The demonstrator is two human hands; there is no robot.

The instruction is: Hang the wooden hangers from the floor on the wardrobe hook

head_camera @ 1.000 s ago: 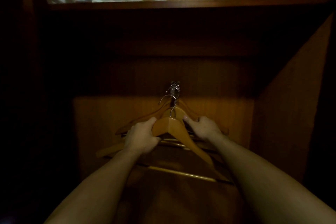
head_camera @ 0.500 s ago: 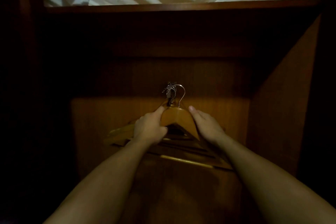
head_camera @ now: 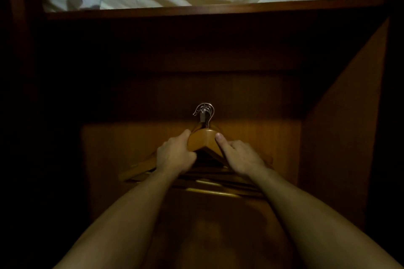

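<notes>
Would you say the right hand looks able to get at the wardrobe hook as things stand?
Probably yes: the right hand holds the front hanger just below the wardrobe hook, and nothing lies between them.

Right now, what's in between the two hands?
The head view shows the top of the wooden hanger between the left hand and the right hand, just below the wardrobe hook.

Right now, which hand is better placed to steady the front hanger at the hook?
Left, probably: left hand wraps round the front hanger; right hand holds it more loosely, thumb straight.
</notes>
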